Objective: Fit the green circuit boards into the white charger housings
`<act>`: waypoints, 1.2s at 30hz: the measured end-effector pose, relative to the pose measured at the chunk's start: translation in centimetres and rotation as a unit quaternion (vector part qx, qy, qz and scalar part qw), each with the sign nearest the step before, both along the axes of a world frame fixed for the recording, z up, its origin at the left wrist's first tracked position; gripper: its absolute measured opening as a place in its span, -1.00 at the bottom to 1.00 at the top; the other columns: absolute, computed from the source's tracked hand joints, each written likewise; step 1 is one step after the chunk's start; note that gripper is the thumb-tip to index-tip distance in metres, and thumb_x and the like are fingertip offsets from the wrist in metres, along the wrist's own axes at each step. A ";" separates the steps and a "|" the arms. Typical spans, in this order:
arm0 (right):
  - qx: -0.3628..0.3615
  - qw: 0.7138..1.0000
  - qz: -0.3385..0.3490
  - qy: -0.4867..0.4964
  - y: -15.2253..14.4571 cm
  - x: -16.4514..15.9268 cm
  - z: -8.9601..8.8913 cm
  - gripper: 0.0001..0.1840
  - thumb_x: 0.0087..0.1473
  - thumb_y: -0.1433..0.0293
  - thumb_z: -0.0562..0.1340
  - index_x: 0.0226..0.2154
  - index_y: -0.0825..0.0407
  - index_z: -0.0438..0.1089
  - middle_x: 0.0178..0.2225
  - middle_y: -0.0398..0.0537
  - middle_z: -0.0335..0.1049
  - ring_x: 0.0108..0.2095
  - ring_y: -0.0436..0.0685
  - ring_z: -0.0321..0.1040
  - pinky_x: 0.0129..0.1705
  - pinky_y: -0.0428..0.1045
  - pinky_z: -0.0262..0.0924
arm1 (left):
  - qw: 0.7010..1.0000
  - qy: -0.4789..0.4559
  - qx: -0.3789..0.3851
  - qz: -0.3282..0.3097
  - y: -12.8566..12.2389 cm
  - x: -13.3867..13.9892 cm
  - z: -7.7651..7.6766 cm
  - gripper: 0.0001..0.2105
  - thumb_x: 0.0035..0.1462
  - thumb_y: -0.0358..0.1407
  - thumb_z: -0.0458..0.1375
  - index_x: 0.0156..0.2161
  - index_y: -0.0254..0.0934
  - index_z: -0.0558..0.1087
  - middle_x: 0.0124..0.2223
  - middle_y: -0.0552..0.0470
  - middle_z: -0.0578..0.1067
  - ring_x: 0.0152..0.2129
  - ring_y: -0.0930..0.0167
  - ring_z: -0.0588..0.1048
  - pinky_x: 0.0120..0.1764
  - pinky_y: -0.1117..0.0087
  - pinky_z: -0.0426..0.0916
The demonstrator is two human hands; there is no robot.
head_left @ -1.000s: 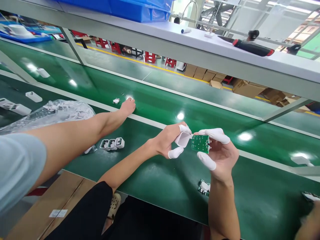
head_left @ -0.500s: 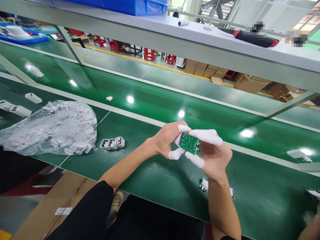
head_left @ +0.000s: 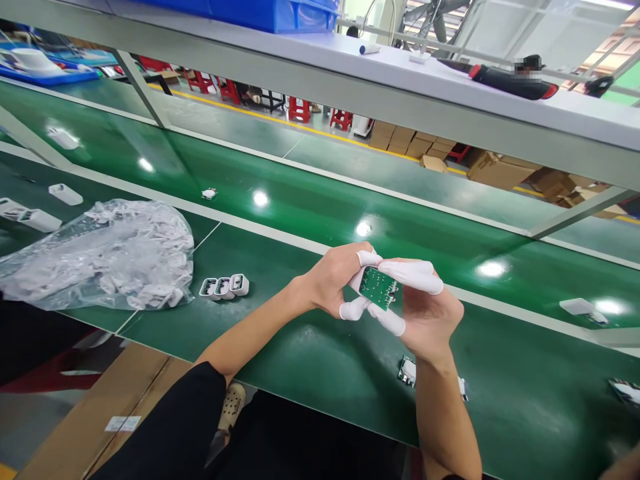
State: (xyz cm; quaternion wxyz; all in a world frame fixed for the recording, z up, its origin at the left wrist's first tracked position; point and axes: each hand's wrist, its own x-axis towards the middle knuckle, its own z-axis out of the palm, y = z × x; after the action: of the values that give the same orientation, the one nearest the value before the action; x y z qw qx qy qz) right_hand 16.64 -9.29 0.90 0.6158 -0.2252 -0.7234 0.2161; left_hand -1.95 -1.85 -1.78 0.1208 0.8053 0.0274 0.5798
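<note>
A green circuit board [head_left: 379, 288] is held up above the bench between my two hands, its solder side facing me. My left hand [head_left: 331, 277], with white finger cots on thumb and fingertips, is closed around a white plastic housing [head_left: 355, 280] at the board's left end. That end of the board appears to be inside the housing's mouth. White cots also cover the fingers of my right hand [head_left: 434, 310], which grips the board by its upper and lower edges. Three white housings with parts inside [head_left: 224, 287] stand in a row left of my forearm.
A clear bag of white plastic parts [head_left: 135, 257] lies on the left. Circuit boards [head_left: 408, 371] lie near my right forearm. Beyond a pale rail runs a green belt [head_left: 310, 213] carrying a small board [head_left: 209, 193]. A shelf [head_left: 425, 77] overhead holds a blue bin [head_left: 300, 15] and a black-red tool [head_left: 515, 81].
The board has shifted slightly left and further into the housing, with my right fingers following. Items on the green belt have moved left.
</note>
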 end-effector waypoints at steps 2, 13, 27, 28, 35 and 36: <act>0.000 1.000 0.002 -0.001 0.0 0.0 0.0 -0.25 0.02 0.56 0.61 0.23 -0.23 0.59 0.08 -0.03 0.68 0.05 0.33 0.64 0.02 0.33 0.66 | 1.000 0.000 0.003 0.002 0.0 0.0 0.0 -0.52 0.31 -0.02 0.12 0.22 -0.24 0.38 -0.32 0.06 0.37 -0.45 0.34 0.39 -0.45 0.32 0.32; -0.003 0.999 -0.017 -0.033 0.1 0.1 0.0 -0.29 0.07 0.47 0.59 0.24 -0.26 0.56 0.05 -0.02 0.68 0.07 0.37 0.62 0.02 0.36 0.63 | 1.000 0.014 0.006 0.010 0.3 0.0 -0.7 -0.46 0.30 0.11 0.13 0.21 -0.19 0.35 -0.32 0.05 0.39 -0.43 0.30 0.39 -0.41 0.27 0.33; 0.127 0.960 -0.095 -0.229 0.7 0.9 0.3 0.12 0.08 0.38 0.59 0.56 -0.18 0.17 0.39 0.17 0.44 0.41 0.53 0.39 0.33 0.51 0.48 | 0.948 0.045 -0.286 -0.133 -0.6 0.0 -1.8 -0.61 0.36 0.07 0.21 0.04 -0.19 0.35 -0.26 0.11 0.38 -0.43 0.45 0.25 -0.36 0.36 0.27; 0.130 0.954 -0.110 -0.247 0.8 0.9 0.3 0.13 0.09 0.41 0.58 0.58 -0.20 0.14 0.38 0.17 0.46 0.41 0.54 0.40 0.31 0.51 0.50 | 0.932 0.049 -0.326 -0.151 -1.0 0.0 -1.5 -0.59 0.36 0.08 0.21 0.04 -0.19 0.35 -0.24 0.09 0.38 -0.40 0.43 0.26 -0.33 0.35 0.29; 0.177 0.935 -0.199 -0.233 1.3 0.8 -0.3 0.00 0.13 0.48 0.51 0.53 -0.15 0.24 0.22 0.22 0.57 0.20 0.45 0.59 0.04 0.36 0.65 | 0.874 0.061 -0.430 -0.218 -2.2 -0.3 0.4 -0.58 0.41 0.03 0.23 0.17 -0.18 0.40 -0.06 -0.04 0.49 -0.16 0.30 0.47 -0.08 0.23 0.46; 0.174 0.936 -0.202 -0.229 1.4 0.9 -0.3 -0.03 0.13 0.47 0.50 0.51 -0.16 0.26 0.20 0.20 0.59 0.17 0.44 0.60 0.03 0.35 0.64 | 0.875 0.057 -0.429 -0.217 -2.1 -0.5 0.5 -0.56 0.41 0.01 0.25 0.22 -0.17 0.39 0.02 -0.08 0.51 -0.08 0.27 0.51 0.00 0.18 0.49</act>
State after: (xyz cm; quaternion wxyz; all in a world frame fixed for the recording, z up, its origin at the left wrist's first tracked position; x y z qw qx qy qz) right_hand 17.52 -7.89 0.55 0.4940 -0.2990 -0.8103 -0.0993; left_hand -2.45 -3.92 -1.31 0.5753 0.6919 0.1050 0.4233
